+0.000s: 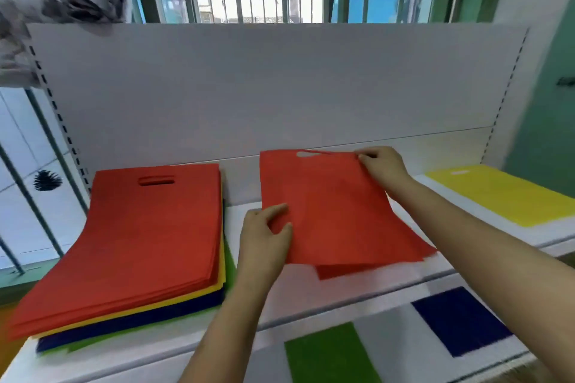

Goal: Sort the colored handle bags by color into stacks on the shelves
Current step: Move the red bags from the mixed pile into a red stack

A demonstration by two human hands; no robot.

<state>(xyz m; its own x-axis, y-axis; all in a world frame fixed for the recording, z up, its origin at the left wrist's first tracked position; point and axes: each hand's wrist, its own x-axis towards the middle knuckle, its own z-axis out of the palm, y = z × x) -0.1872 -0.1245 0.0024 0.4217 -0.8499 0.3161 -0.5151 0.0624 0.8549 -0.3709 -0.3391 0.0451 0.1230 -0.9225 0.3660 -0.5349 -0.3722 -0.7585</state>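
Centrally, both hands grip a red bag: left hand pinching at 8 o'clock, right hand at 1 o'clock.

The mixed pile at the shelf's left end shows only edge strips of yellow, blue and green under its red top bag. A second red sheet peeks from beneath the held red bag. The green bag is cut off by the bottom edge. Near edges are motion-blurred.

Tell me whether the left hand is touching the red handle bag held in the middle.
Touching. The head view shows the left hand pinching the lower left edge of the red flat fabric handle bag, thumb over its face.
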